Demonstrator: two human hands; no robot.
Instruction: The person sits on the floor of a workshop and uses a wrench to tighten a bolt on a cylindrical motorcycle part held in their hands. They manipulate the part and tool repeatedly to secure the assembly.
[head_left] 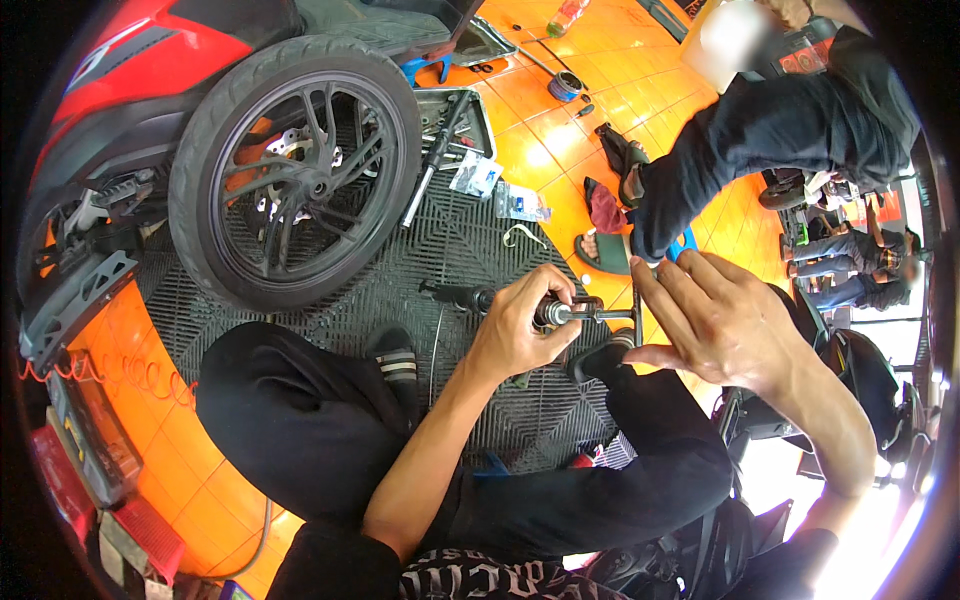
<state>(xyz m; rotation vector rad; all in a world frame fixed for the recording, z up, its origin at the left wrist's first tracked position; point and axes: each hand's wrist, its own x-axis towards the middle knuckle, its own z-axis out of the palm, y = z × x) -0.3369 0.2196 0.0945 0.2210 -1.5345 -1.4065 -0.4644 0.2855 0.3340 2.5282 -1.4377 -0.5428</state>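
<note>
My left hand (525, 322) is wrapped round a dark cylindrical part (470, 296) with a shiny metal collar (552, 312) at its right end. From that end a metal T-handle tool (637, 318) sticks out to the right, its crossbar standing across the shaft. My right hand (715, 325) is beside the crossbar, fingers stretched and thumb apart. The index fingertip is close to the bar's upper end and the thumb to its lower end; contact cannot be made out. The cylinder's middle is hidden by my left hand.
A motorcycle wheel (300, 180) stands upright beside a red motorcycle body (150, 50). On the black mat (470, 235) lie a long-handled tool (430, 165) and small plastic packets (520, 202). A tool tray (478, 125) is behind. Another person's leg (740, 150) is at the right.
</note>
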